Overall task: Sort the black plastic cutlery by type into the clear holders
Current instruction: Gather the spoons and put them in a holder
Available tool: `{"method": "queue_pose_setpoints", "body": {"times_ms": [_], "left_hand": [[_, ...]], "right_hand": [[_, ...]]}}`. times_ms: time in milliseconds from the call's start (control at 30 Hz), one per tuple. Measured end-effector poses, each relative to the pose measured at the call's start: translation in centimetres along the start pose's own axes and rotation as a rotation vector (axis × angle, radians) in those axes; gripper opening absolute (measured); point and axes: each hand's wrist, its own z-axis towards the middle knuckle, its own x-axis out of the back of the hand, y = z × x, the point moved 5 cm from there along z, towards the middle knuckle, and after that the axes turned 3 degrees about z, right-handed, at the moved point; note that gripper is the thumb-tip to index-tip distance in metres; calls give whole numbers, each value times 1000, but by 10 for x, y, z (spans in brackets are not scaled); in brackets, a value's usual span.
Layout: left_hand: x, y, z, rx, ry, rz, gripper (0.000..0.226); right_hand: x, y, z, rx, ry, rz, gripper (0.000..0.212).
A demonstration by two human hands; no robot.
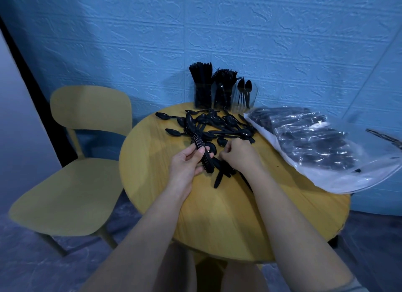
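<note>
The left hand (187, 161) has its grip closed around a stacked bundle of black spoons (196, 139), fingers and thumb wrapped round the handles, the bowls fanning up and away from the palm. Just right of that grip, the right hand (238, 153) reaches knuckles-up into the loose cutlery, fingertips curled down onto a piece; whether it actually pinches something cannot be told, as the fingers hide it. Beyond both hands lies a scattered pile of black spoons (219, 124) spread over the round yellow surface (217, 215), with a few pieces also lying under and nearer than the right wrist. Farther back, at the surface's far edge, stand three clear holders: the left holder (202, 98) packed with knives, the middle holder (223, 95) full of forks, the right holder (244, 100) with only a few spoons. To the right of the grip lies a clear plastic bag (315, 148) holding more black cutlery. A yellow chair (76, 172) stands to the left. No writing or label is legible anywhere.
</note>
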Motion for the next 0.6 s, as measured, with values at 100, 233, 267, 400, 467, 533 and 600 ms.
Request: {"method": "queue_pose_setpoints", "body": {"times_ms": [100,233,267,400,467,533,600], "left_hand": [[-1,0,0,-7,-8,26,27],[-4,-1,0,-29,-13,86,36],[-4,-2,0,-33,-19,104,37],[-6,-4,1,-33,-51,152,41],[-7,-4,1,-40,-78,155,37],[-6,-4,1,-40,-85,124,33],[-6,-4,2,-31,-89,105,33]], "right_hand": [[11,5,2,11,144,113,11],[27,-1,-1,89,339,601,10],[28,-7,-5,131,368,642,10],[15,-33,-11,328,383,435,10],[9,-39,-11,364,365,426,11],[7,-41,-10,362,377,475,14],[7,-41,-10,357,387,534,17]]}}
